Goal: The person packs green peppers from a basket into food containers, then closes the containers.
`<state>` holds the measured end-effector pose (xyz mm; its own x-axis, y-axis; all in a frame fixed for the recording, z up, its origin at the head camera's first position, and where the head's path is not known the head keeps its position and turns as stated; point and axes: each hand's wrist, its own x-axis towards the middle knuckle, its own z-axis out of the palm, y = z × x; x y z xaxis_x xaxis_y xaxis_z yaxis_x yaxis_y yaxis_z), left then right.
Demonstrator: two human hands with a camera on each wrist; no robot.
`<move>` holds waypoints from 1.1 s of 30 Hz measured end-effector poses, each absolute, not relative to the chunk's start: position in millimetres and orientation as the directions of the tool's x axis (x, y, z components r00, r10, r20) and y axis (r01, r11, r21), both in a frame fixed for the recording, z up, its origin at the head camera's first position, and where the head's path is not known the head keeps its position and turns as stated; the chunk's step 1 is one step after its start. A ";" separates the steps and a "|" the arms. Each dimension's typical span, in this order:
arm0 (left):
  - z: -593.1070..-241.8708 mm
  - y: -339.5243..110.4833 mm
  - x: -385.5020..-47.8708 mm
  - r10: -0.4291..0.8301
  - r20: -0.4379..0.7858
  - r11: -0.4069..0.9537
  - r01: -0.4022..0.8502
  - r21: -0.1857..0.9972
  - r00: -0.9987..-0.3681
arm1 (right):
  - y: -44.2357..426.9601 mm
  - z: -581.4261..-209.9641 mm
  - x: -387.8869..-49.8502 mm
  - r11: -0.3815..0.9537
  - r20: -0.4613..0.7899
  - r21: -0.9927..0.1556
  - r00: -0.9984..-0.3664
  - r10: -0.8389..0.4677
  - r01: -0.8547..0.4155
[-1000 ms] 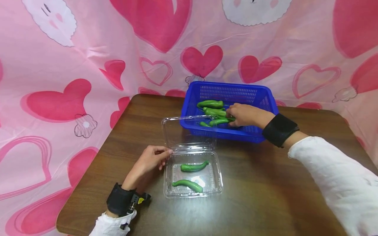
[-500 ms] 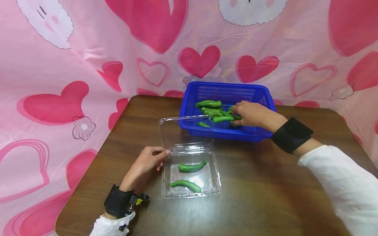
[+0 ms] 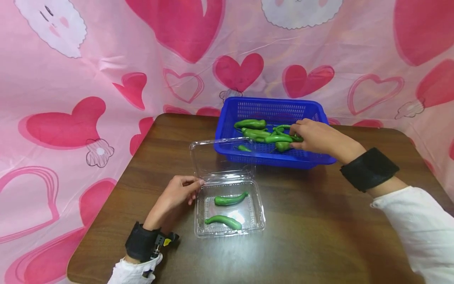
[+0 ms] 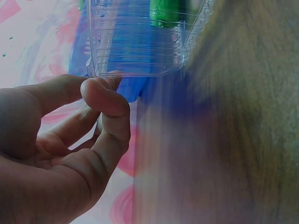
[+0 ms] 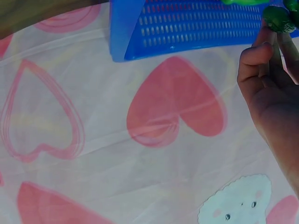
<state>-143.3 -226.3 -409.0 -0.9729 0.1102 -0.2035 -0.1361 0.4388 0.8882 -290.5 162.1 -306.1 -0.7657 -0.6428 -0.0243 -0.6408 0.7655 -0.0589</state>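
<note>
Plastic box: one, clear, on the bench; hinged lid raised at the box's 12 o'clock.

Peppers in the box: two, green, lying apart; upper pepper toward 12 o'clock, lower pepper toward 6 o'clock.

Basket: one, blue, perforated, at 1 o'clock from the box.

Peppers in the basket: at least six, green; overlap prevents an exact count. Large pepper at 10 o'clock; small pepper at 8 o'clock; round pepper at 5 o'clock, just beside the right thumb; long pepper near the middle.

Hands: two. Left hand: thumb and fingers pinch the box's edge at 10 o'clock, nearly closed. Right hand: at the basket's 3 o'clock, fingers curled nearly closed, pinching the stem end of the long pepper.

Wristbands: two, black, one per wrist.

Sleeves: two, white.

Bench: one, brown, wood-grained.

Cloth: pink, heart-patterned, behind the bench and at its 9 o'clock.
</note>
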 end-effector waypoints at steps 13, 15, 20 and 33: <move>-410.3 -225.2 -143.2 0.137 -0.191 0.425 -0.117 0.898 -0.972 | 177.1 -303.2 -275.0 0.789 0.021 -0.073 -0.792 -0.610 -0.609; -411.3 -225.3 -143.7 0.138 -0.185 0.420 -0.112 0.900 -0.973 | 177.7 -302.7 -271.6 0.791 0.038 -0.070 -0.793 -0.607 -0.608; -410.9 -224.9 -143.3 0.137 -0.182 0.416 -0.110 0.903 -0.974 | 178.3 -301.8 -261.5 0.799 0.045 -0.069 -0.802 -0.596 -0.598; -408.1 -227.2 -144.0 0.135 -0.200 0.431 -0.124 0.894 -0.970 | 173.6 -296.9 -229.7 0.738 0.187 -0.067 -0.735 -0.652 -0.672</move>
